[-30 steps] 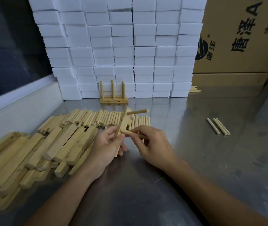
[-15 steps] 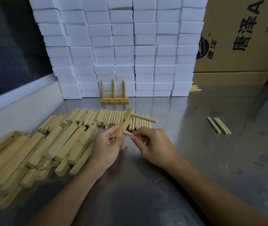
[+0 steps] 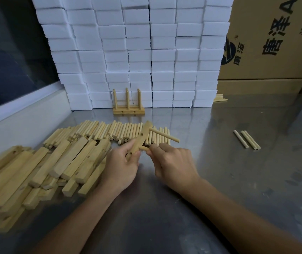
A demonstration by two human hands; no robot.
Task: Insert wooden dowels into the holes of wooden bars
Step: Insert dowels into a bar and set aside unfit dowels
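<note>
While the left hand [image 3: 122, 167] grips the light, stiff bar [image 3: 140, 142], the right hand's [image 3: 174, 164] fingers [image 3: 153, 150] pinch a slim dowel [image 3: 143, 148] near its end.

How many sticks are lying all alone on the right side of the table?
3 loose dowels lie side by side right of the right hand: one slightly apart, two touching.

left hand [image 3: 122, 167] fingers curled, right hand [image 3: 174, 162] pinching

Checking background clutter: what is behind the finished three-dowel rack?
Behind the finished rack rises a wall of stacked white foam blocks. Its uprights cover slivers of the lowest blocks; nothing else shows there.
</note>
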